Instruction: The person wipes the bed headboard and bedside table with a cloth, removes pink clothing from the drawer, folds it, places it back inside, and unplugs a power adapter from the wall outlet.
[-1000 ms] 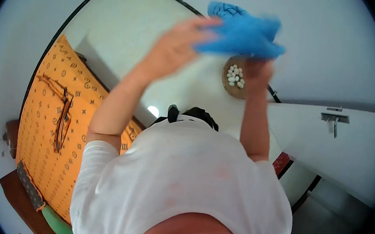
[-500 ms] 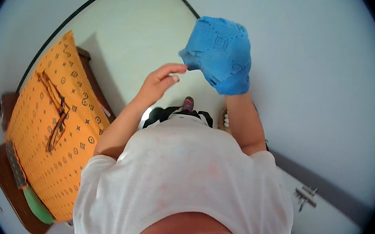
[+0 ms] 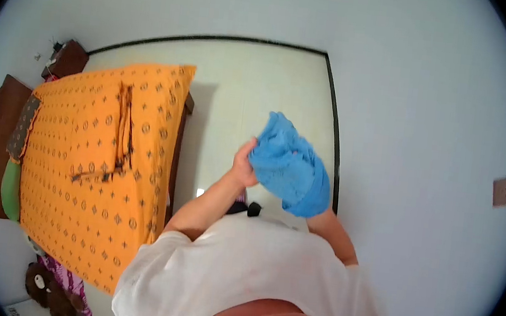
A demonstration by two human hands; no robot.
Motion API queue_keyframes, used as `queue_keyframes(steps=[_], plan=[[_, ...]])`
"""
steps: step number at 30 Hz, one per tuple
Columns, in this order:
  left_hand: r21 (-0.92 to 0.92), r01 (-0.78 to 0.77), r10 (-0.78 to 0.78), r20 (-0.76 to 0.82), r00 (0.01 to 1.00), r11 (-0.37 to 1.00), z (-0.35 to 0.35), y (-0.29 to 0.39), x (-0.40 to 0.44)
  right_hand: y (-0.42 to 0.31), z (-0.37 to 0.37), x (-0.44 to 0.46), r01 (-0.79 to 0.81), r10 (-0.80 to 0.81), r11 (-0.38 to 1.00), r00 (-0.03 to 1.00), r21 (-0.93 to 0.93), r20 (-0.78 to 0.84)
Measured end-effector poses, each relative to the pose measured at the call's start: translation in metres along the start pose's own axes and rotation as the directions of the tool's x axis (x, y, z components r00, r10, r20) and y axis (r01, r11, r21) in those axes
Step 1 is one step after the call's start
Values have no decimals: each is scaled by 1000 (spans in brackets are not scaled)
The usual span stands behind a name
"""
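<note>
A blue patterned cloth (image 3: 291, 171) hangs crumpled between my hands, in front of my white shirt. My left hand (image 3: 245, 164) grips the cloth at its left edge, the fingers partly behind it. The cloth covers my right hand, which is inside or beneath it; only the wrist and forearm come out at the cloth's lower right, so the fingers are hidden.
On the left stands a bed with an orange patterned sheet (image 3: 76, 201) and a folded orange cover (image 3: 99, 129). Beyond it is a brown nightstand (image 3: 69, 60). A brown teddy bear (image 3: 53, 294) lies at lower left. A pale wall (image 3: 424, 176) rises on the right.
The view has turned, bringing more of the bed in and leaving the basket of eggs and the door out. My left hand, free of the cloth half a second ago, has taken hold of it.
</note>
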State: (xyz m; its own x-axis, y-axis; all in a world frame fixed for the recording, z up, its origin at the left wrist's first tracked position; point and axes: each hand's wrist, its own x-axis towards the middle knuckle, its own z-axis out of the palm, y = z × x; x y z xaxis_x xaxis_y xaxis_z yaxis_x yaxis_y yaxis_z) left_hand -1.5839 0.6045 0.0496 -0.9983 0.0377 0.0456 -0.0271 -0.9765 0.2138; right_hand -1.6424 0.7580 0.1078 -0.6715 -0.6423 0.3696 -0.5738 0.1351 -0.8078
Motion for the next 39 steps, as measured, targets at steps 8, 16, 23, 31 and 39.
queue_keyframes(steps=[8, 16, 23, 31, 39], plan=[[187, -179, 219, -222, 950, 966, -4, 106, 117, 70, -6, 124, 95, -92, 995, 992, -26, 87], [236, -228, 303, -361, 882, 945, -48, 177, 227, 192, -3, 228, -467, 435, 723, 880, 509, 190], [276, -492, 563, -445, 696, 826, -69, 297, 266, 282, 58, 409, -652, 329, 546, 745, 526, 580], [147, -763, 764, -296, 573, 630, -111, 416, 291, 253, 185, 562, -872, 196, 278, 463, 404, 864], [664, -210, 437, -194, 878, 718, -114, 530, 353, 177, 281, 696, -815, -131, 393, 408, 425, 903]])
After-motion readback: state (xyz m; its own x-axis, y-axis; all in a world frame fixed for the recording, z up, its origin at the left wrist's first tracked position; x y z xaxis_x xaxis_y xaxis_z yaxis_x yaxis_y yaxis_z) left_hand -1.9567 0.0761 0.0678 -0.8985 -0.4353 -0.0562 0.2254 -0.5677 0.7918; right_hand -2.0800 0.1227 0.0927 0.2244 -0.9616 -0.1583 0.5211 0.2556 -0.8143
